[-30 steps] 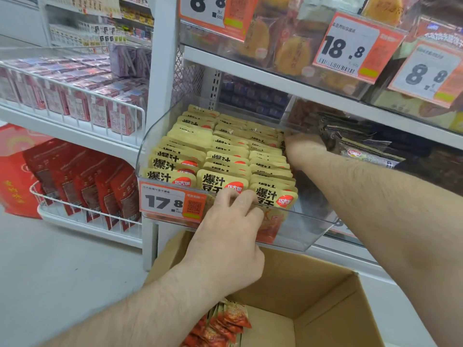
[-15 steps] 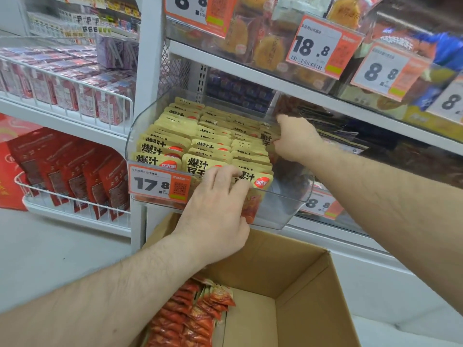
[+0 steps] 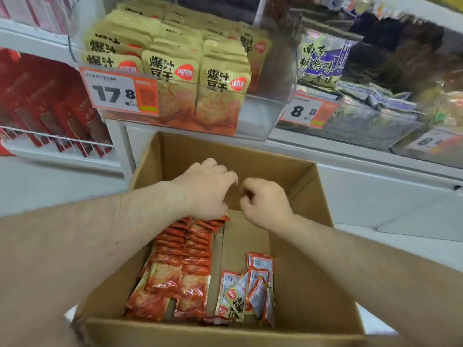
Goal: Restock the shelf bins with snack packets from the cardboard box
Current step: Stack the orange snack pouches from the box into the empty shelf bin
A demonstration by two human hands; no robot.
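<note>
Racks (image 3: 62, 144) of red packets stood far left, too blurred to count or read. Next along, the clear shelf bin (image 3: 263, 113) was packed with yellow snack packets (image 3: 220, 96), three upright at its front and rows behind them beyond counting, each printed 爆汁豆干 beside a red oval logo. An orange price tag (image 3: 120, 92) clipped to its front read 17.8. Down below sat the open cardboard box (image 3: 308, 259), and what a spread inside: two long columns of red packets (image 3: 183, 256) lay overlapping along its left side, and a loose heap (image 3: 248, 289) of roughly half a dozen more lay near the front, some face down with barcodes showing. Both hands were over the box! The left hand (image 3: 205, 189) reached down, fingers bent, its fingertips touching the far end of the red columns; whether it gripped a packet, I could not tell. Just beside it, the right hand (image 3: 265, 204) hovered with fingers curled into a loose fist, holding nothing. Further right, a second tag (image 3: 308, 111) read 8.8 on a neighbouring bin of dark packets (image 3: 323, 61) marked 南京板鸭味. A third tag (image 3: 436, 141) at the far right was blurred.
</note>
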